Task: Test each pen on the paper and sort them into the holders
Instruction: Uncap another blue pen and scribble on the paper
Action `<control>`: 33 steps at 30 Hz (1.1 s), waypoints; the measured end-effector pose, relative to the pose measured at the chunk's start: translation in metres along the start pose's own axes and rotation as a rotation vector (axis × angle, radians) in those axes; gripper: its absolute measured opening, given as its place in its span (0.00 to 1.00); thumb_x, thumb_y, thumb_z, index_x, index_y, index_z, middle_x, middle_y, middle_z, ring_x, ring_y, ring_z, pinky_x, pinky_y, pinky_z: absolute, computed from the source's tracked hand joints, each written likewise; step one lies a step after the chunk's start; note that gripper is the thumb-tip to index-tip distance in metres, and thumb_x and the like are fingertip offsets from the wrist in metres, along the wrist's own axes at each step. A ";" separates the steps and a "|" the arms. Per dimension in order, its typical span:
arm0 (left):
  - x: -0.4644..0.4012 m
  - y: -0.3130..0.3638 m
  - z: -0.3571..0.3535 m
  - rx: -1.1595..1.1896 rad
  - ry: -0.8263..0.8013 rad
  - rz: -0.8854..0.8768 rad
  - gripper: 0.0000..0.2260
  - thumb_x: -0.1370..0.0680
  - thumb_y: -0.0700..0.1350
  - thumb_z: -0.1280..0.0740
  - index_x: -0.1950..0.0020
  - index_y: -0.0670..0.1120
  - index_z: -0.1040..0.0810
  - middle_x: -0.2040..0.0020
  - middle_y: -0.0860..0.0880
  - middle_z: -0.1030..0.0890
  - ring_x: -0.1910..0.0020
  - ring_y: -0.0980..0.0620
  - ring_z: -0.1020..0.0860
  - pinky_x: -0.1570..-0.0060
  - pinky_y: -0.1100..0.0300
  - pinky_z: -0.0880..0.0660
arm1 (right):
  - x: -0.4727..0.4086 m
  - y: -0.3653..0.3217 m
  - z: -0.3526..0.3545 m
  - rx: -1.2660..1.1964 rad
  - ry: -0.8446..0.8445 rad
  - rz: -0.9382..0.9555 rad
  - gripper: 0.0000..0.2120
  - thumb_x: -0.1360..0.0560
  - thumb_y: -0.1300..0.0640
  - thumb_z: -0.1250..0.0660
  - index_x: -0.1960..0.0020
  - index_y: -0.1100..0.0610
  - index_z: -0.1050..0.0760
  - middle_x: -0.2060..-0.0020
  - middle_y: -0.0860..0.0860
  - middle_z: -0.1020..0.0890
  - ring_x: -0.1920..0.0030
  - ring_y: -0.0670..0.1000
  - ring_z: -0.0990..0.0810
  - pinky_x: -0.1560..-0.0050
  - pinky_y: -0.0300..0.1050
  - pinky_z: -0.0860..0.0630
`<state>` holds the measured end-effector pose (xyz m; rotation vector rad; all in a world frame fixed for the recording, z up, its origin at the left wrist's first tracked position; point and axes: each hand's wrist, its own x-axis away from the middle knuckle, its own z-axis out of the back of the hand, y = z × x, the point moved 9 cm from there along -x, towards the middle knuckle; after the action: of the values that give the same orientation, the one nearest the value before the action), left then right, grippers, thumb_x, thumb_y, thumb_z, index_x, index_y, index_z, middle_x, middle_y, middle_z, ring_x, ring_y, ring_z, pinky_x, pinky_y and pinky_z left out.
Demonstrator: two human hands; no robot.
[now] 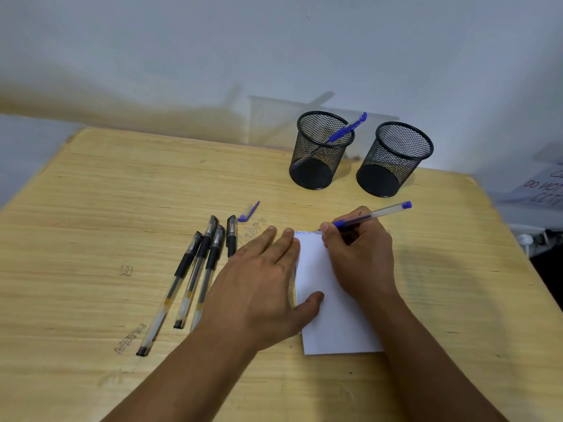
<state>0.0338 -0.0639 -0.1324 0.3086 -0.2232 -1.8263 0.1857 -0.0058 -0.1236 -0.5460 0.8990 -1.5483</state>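
Left hand (262,287) flat, right hand (359,254) curled, pinching.

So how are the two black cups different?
The left holder has a capped blue pen leaning in it with its top sticking out; the right holder looks empty. The left one stands farther from the right hand, the right one nearer. Both are black mesh cups, upright on the table.

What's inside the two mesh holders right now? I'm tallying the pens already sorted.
The left holder holds one blue pen, leaning with its cap over the rim. The right holder shows no pen through its mesh.
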 end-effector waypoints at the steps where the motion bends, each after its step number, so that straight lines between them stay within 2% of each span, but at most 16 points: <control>1: 0.000 0.000 0.000 -0.001 0.001 0.000 0.40 0.27 0.71 0.48 0.21 0.52 0.49 0.20 0.56 0.50 0.22 0.56 0.54 0.26 0.57 0.52 | 0.000 0.000 -0.001 0.010 -0.005 -0.002 0.05 0.25 0.54 0.29 0.55 0.54 0.23 0.67 0.40 0.21 0.66 0.35 0.21 0.64 0.22 0.29; 8: 0.000 0.000 0.000 0.004 0.001 0.004 0.40 0.27 0.71 0.48 0.21 0.52 0.49 0.21 0.56 0.50 0.22 0.55 0.54 0.26 0.57 0.52 | -0.001 0.001 -0.002 0.055 -0.006 -0.001 0.06 0.24 0.54 0.29 0.54 0.55 0.23 0.68 0.37 0.24 0.67 0.37 0.23 0.66 0.23 0.29; 12: -0.001 0.000 0.000 0.004 0.004 0.001 0.40 0.27 0.71 0.48 0.21 0.52 0.49 0.21 0.56 0.50 0.22 0.56 0.54 0.27 0.58 0.53 | -0.002 0.001 -0.003 0.054 -0.008 -0.003 0.08 0.24 0.54 0.29 0.51 0.58 0.21 0.64 0.44 0.20 0.65 0.39 0.23 0.63 0.26 0.29; 15: -0.001 0.000 0.000 0.003 0.008 0.001 0.40 0.27 0.71 0.48 0.21 0.51 0.48 0.21 0.55 0.49 0.22 0.55 0.53 0.27 0.58 0.53 | -0.002 0.000 -0.002 0.072 -0.013 0.013 0.08 0.24 0.54 0.29 0.51 0.58 0.22 0.64 0.45 0.20 0.65 0.38 0.23 0.65 0.25 0.28; 18: 0.000 0.001 0.001 -0.001 0.005 -0.006 0.40 0.27 0.71 0.48 0.21 0.51 0.49 0.20 0.55 0.50 0.22 0.56 0.54 0.27 0.59 0.54 | -0.002 0.003 -0.001 0.052 0.004 -0.009 0.09 0.24 0.54 0.29 0.50 0.60 0.21 0.61 0.48 0.17 0.64 0.40 0.22 0.62 0.26 0.28; 20: -0.001 0.001 0.000 0.000 0.003 -0.008 0.39 0.27 0.71 0.48 0.21 0.51 0.49 0.20 0.55 0.50 0.22 0.56 0.55 0.26 0.58 0.53 | -0.002 0.003 -0.001 0.046 0.012 -0.009 0.09 0.25 0.54 0.29 0.51 0.60 0.22 0.63 0.47 0.18 0.65 0.39 0.22 0.65 0.26 0.29; 23: -0.001 0.000 -0.001 0.005 0.002 -0.005 0.40 0.27 0.71 0.48 0.21 0.52 0.49 0.20 0.55 0.50 0.22 0.56 0.54 0.25 0.57 0.52 | -0.001 -0.001 0.000 0.076 0.016 0.030 0.07 0.25 0.55 0.29 0.53 0.58 0.22 0.68 0.38 0.24 0.68 0.36 0.24 0.66 0.22 0.29; 29: -0.001 0.001 -0.001 0.005 0.007 -0.007 0.39 0.27 0.71 0.48 0.21 0.52 0.49 0.20 0.56 0.50 0.22 0.56 0.55 0.25 0.57 0.52 | 0.000 -0.004 0.001 0.033 0.029 0.030 0.06 0.25 0.56 0.29 0.53 0.59 0.23 0.67 0.39 0.24 0.67 0.37 0.22 0.65 0.22 0.29; 33: 0.000 0.000 0.000 0.018 0.019 0.000 0.39 0.28 0.71 0.47 0.21 0.52 0.46 0.21 0.56 0.48 0.22 0.56 0.53 0.25 0.57 0.50 | 0.002 -0.008 0.000 0.011 0.011 0.070 0.06 0.25 0.58 0.30 0.55 0.55 0.27 0.67 0.40 0.23 0.62 0.29 0.23 0.64 0.22 0.30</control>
<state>0.0337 -0.0635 -0.1322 0.3386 -0.2257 -1.8214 0.1805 -0.0079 -0.1177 -0.4937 0.9077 -1.4936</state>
